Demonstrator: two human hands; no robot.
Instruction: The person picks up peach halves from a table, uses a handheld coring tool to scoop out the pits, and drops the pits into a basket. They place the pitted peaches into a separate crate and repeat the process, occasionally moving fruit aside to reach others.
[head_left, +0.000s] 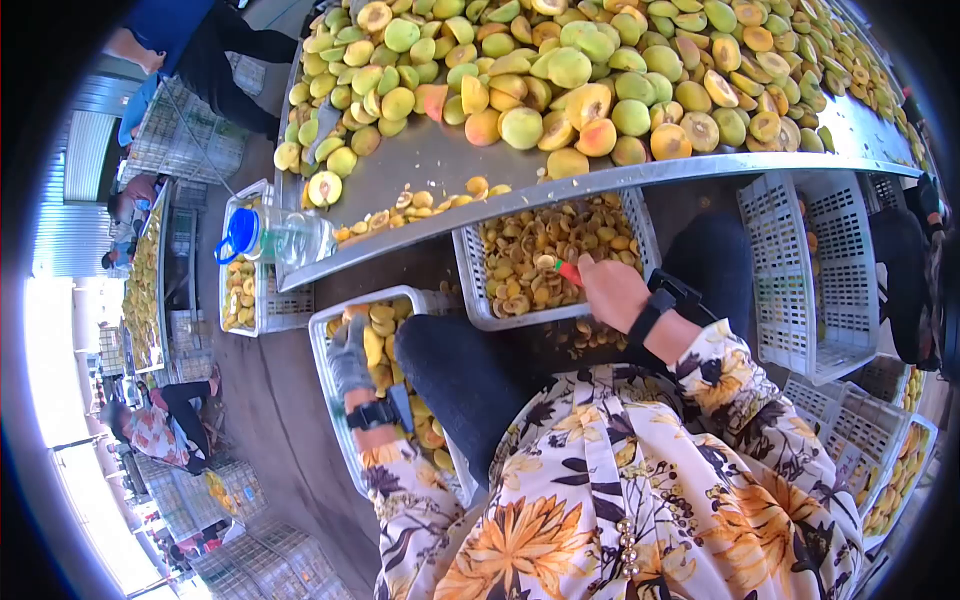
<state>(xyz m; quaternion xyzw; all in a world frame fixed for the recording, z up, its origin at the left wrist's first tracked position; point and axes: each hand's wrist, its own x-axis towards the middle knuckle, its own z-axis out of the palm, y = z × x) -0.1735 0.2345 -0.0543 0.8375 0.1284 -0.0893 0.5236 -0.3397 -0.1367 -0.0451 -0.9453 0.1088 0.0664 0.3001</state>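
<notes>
Above the white plastic crate [470,265], your right hand [612,292] closes around a red-handled tool [569,272]; your grey-gloved left hand's [350,365] grip I cannot tell.

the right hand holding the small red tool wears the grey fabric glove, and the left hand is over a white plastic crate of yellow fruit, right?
No, the grey fabric glove is on the left hand, as the head view shows. The bare right hand holds the small red tool, and the left hand is over a white plastic crate.
</notes>
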